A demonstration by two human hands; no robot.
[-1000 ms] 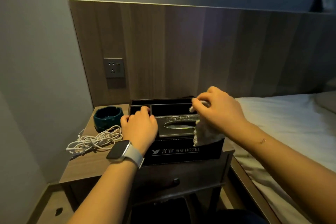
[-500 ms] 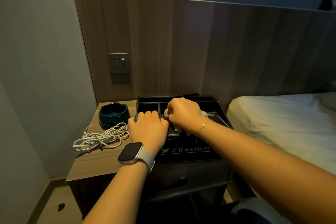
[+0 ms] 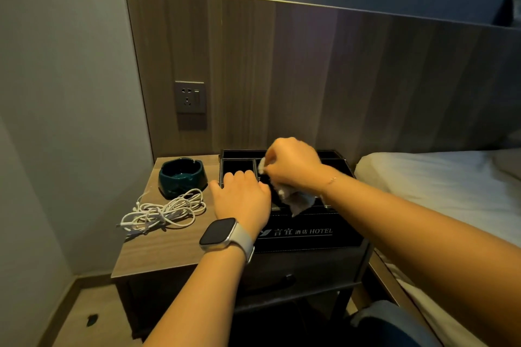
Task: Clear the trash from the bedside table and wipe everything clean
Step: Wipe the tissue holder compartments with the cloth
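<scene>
A black hotel organizer box (image 3: 310,234) with several compartments stands on the wooden bedside table (image 3: 158,245). My right hand (image 3: 293,166) grips a crumpled white cloth (image 3: 296,200) over the box's middle compartments; part of the cloth hangs below my palm. My left hand (image 3: 242,200), with a watch on its wrist, holds the box's left front edge with curled fingers. The inside of the compartments under my hands is hidden.
A dark green ashtray (image 3: 181,177) sits at the table's back left. A tangled white cable (image 3: 166,211) lies in front of it. A wall socket (image 3: 190,97) is on the headboard panel above. A white bed (image 3: 451,191) borders the table on the right.
My right hand with the cloth moved from the box's right side to its middle compartments, then slightly back. My left hand kept its hold on the box.
</scene>
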